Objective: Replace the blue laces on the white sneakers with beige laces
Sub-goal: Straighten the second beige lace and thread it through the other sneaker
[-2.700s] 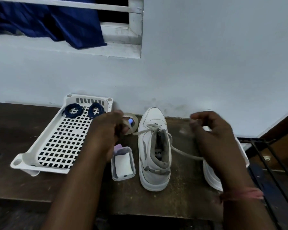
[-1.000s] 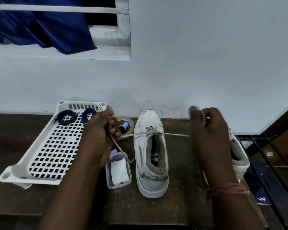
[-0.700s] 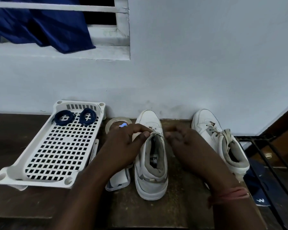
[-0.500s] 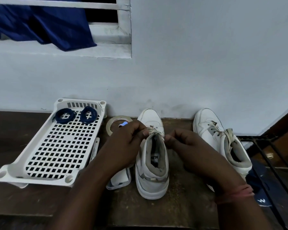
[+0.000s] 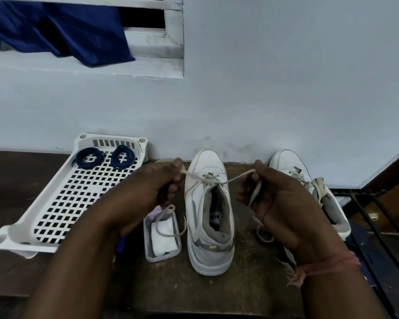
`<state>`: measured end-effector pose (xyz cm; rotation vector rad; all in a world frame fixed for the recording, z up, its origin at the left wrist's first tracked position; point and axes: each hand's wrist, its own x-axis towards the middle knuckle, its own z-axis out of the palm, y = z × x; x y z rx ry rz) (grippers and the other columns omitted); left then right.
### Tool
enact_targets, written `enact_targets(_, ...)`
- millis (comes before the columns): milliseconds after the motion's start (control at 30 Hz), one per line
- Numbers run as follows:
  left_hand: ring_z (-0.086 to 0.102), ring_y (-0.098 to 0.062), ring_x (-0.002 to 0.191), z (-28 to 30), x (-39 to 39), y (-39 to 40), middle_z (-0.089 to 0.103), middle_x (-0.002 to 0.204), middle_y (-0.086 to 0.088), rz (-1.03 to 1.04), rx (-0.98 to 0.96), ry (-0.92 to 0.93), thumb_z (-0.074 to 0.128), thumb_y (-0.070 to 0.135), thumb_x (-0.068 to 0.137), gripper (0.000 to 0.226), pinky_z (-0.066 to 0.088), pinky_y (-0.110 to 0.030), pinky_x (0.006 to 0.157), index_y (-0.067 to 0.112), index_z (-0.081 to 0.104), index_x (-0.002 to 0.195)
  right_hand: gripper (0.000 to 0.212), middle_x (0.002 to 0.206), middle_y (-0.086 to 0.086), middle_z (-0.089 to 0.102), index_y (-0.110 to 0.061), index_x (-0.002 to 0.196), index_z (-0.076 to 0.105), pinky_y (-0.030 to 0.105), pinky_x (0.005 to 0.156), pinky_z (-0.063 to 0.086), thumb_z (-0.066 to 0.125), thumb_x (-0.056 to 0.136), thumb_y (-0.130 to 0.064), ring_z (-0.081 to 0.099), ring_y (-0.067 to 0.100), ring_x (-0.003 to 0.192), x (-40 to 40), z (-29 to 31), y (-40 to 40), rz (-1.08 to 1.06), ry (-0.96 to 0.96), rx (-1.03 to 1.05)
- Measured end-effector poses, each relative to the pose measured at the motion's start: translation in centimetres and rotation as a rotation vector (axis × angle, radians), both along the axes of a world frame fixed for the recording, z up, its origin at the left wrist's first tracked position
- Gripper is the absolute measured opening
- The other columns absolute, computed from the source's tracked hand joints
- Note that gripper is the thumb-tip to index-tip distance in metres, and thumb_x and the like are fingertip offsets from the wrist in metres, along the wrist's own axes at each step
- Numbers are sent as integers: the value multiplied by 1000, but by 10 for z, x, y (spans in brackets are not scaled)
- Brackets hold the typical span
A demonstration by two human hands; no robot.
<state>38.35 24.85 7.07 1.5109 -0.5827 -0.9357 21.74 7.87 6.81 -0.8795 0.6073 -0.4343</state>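
A white sneaker [image 5: 209,215] stands toe to the wall in the middle of the dark wooden table [image 5: 21,192]. A beige lace [image 5: 235,178] runs through its upper eyelets and is stretched out to both sides. My left hand [image 5: 152,192] grips the left end beside the shoe, and the slack loops down over a small box. My right hand [image 5: 270,199] grips the right end, whose tail hangs below my fingers. A second white sneaker [image 5: 290,166] with a beige lace stands at the right, partly hidden by my right hand. Two coiled blue laces [image 5: 89,157] lie in a white tray.
The white perforated tray [image 5: 62,203] sits at the left, tilted. A small clear box [image 5: 162,238] with white contents lies left of the middle sneaker. A tape roll behind my left hand is mostly hidden. Black metal bars [image 5: 373,217] stand past the table's right edge.
My hands were together over the shoe's top eyelets half a second ago. They have since moved apart, drawing the beige lace ends out to each side.
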Motion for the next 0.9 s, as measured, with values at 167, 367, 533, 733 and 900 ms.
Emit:
enact_targets(167,64,-24,112,7,-19,-18,66,109,-9,-9,-481,288,54,22,99,19,48,-35,97,13,69,92,23,99,22,73,-6,86,59,41,92,59,51,95,-26,71,34,101,13,8,15,21,-279,15)
enact_targets(367,67,-30,120,11,-37,-33,73,122,-11,213,-482,112,62,31,93,31,54,-41,100,7,71,110,20,100,11,73,-9,110,68,44,90,58,59,94,-17,70,28,91,23,7,30,-107,-325,-334)
enact_targets(533,74,-27,105,19,-30,-20,78,104,-10,276,-438,-97,72,51,78,34,53,-41,95,20,81,89,26,92,11,69,-10,114,70,47,80,58,63,91,-20,65,26,76,21,7,30,-229,-288,-412)
enact_targets(733,75,-19,96,17,-36,-18,79,98,-7,122,-410,-171,64,28,87,22,56,-21,82,13,79,92,23,88,7,68,-12,119,71,30,66,53,59,100,-10,58,19,67,25,6,35,-172,-277,-419)
enact_targets(900,50,-12,64,-9,-39,-35,61,85,-1,144,-434,-4,51,21,104,24,46,-28,66,17,75,99,26,89,3,68,-17,121,71,29,60,47,55,103,-7,51,17,64,27,-3,32,-174,-194,-508)
